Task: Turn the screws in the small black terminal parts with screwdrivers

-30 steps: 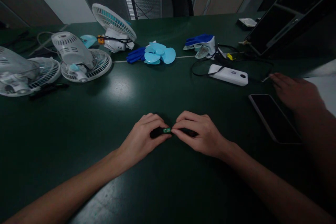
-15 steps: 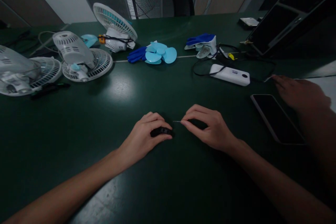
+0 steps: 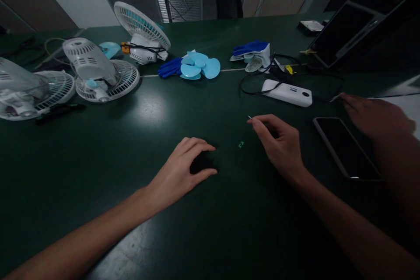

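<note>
A tiny green, squarish circuit board point(image 3: 240, 144) is seen on the smooth dark-green tabletop point(image 3: 197, 227). Left of it, the left hand's point(image 3: 180, 162) grip is parted; beyond it, a thin pale sliver point(image 3: 250, 117) is pinched by the right hand point(image 3: 282, 144), best kept clear of the board.

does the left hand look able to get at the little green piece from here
Likely yes: the left hand is open and faces the green piece, and nothing visible stands between them. The right hand is on the piece's other side, out of that path.
</note>
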{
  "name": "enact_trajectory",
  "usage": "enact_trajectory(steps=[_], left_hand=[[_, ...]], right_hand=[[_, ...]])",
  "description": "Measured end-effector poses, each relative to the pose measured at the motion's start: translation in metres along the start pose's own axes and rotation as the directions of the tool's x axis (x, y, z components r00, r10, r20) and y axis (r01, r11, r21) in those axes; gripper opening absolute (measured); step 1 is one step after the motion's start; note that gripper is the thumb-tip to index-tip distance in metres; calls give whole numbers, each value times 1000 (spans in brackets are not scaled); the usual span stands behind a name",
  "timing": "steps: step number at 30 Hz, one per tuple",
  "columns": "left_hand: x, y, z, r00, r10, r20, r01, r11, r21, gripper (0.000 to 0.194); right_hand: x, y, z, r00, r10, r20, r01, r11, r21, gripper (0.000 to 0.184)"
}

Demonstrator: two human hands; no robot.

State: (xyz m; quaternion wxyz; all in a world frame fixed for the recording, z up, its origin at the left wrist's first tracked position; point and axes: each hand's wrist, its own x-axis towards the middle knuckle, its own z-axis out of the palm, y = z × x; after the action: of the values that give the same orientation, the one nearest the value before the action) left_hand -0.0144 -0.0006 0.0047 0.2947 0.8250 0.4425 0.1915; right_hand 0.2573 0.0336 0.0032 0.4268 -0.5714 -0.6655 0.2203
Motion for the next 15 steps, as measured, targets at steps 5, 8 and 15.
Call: enact_trajectory(steps=[5,8,15], left_hand=[[18,16,13,974,190,120,-210,961,182,66],[36,27,26,947,276,165,-307,930,203,73],[28,17,13,927,311,209,-356,906,230,59]], right_hand=[[4,8,2,992,123,0,-122,986,111,30],[4,8,3,994,109,0,-109,986,126,29],[3,9,1,995,102,15,-103,987,123,29]])
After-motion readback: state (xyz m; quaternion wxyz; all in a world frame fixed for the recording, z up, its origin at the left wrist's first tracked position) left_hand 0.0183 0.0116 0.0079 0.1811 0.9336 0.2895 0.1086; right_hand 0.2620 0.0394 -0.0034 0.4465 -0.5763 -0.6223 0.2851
